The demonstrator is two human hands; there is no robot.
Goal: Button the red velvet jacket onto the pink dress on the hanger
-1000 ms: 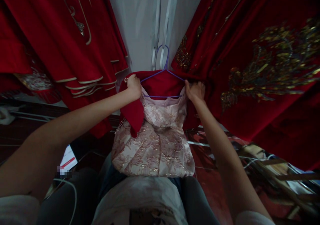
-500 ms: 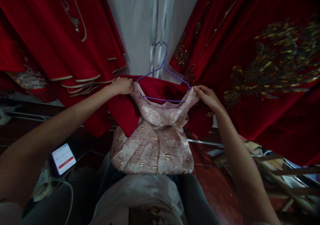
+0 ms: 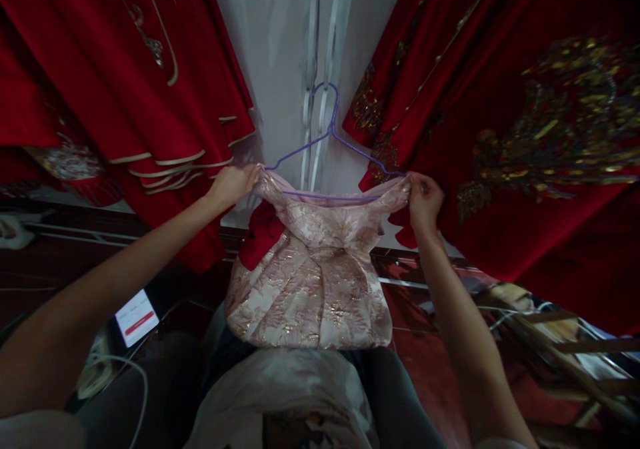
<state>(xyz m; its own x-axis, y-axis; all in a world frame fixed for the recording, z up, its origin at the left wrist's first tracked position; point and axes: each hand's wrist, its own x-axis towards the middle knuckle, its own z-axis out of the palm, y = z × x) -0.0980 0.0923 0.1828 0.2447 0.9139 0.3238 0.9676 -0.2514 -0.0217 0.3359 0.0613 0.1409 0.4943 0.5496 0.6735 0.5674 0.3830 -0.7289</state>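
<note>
A pale pink dress [image 3: 320, 289] with a shiny gold pattern lies over my lap, its neckline spread wide. Inside the neckline sits a purple hanger [image 3: 334, 124], its hook up against the pale wall or door. My left hand [image 3: 234, 184] is closed on the dress's left shoulder edge, and my right hand [image 3: 425, 199] pinches the right shoulder edge near the hanger's end. Red fabric [image 3: 263, 236] shows beside the dress's left side, partly hidden behind it.
Red garments with white trim [image 3: 165, 129] hang at the left. More red garments with gold sequins [image 3: 585, 129] hang at the right. A phone with a lit screen [image 3: 137, 318] lies at the lower left near a white cable [image 3: 143, 376]. A wooden rack [image 3: 565, 352] stands at the lower right.
My hands have moved apart, stretching the neckline wider around the hanger. The red fabric behind the neckline has dropped lower, baring the pale surface there.
</note>
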